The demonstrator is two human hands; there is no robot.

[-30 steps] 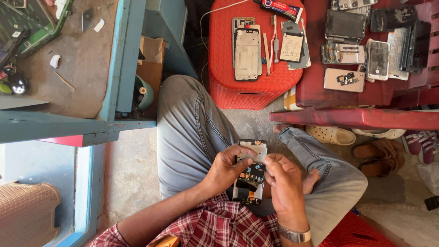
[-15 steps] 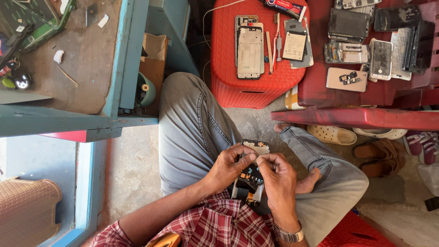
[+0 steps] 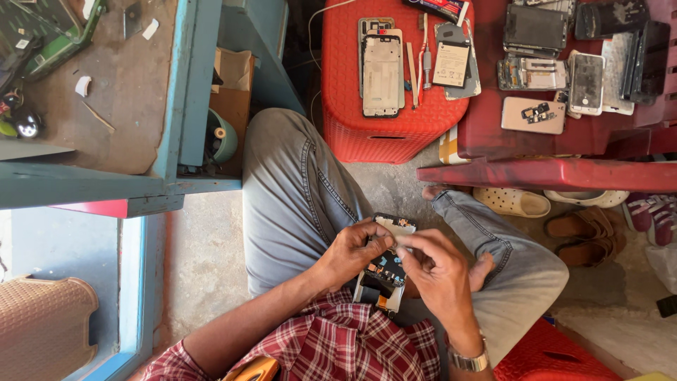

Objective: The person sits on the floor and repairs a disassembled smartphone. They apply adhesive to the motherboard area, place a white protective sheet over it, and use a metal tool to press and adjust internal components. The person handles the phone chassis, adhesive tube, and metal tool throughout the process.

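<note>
Seen from above, an opened smartphone [image 3: 384,271] rests on the seated person's lap. The left hand [image 3: 352,250] grips its edge; the right hand [image 3: 430,264] pinches its top, perhaps around a tiny part.

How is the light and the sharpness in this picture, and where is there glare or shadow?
Head view: even daylight, sharp overall; the opened phone and both hands, left and right, are in focus; mild glare on the phone frame on the red stool; deep shadow between stool and blue bench.
</note>
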